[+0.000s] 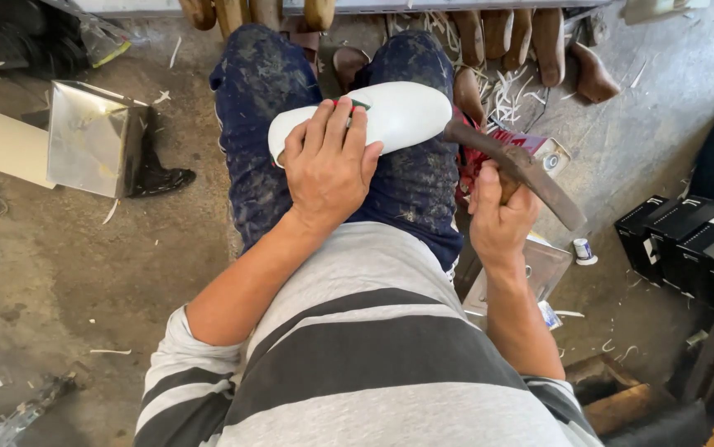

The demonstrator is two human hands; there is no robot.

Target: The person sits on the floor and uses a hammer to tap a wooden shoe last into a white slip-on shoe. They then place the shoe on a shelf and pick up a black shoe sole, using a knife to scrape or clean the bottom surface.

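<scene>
A white shoe [398, 112] with a small green and red mark lies across my lap, on dark blue stained trousers [262, 91]. My left hand [328, 165] presses down on its near half, fingers spread over the top. My right hand [502, 215] grips the handle of a rusty brown hammer [516, 165]. The hammer's head touches or nearly touches the shoe's right end.
Wooden shoe lasts [514, 37] line the back and right, with white shavings [506, 95] among them. A shiny metal box [92, 136] stands on the concrete floor at the left. Black boxes [692, 244] are stacked at the right. A small white pot [583, 248] stands near my right hand.
</scene>
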